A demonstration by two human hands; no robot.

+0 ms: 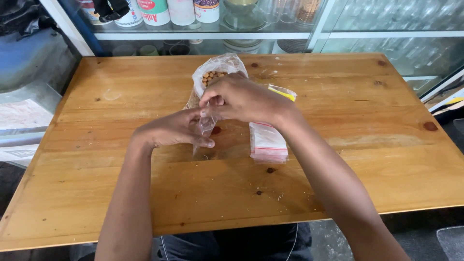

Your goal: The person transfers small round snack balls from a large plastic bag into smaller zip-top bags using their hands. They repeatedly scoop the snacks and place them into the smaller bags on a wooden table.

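My left hand (176,129) and my right hand (244,99) meet over the middle of a wooden table (338,183). Both pinch a small clear plastic bag (207,126) that hangs between the fingers; it looks empty. Just behind the hands stands a larger open plastic bag of small brown nuts (215,72), partly hidden by my right hand. To the right of the hands lies a flat stack of small clear bags with red strips (267,141).
A yellow-edged packet (285,92) peeks out behind my right wrist. A glass cabinet (309,29) with jars, tins and glasses stands past the table's far edge. Blue and grey covered items (24,87) sit to the left.
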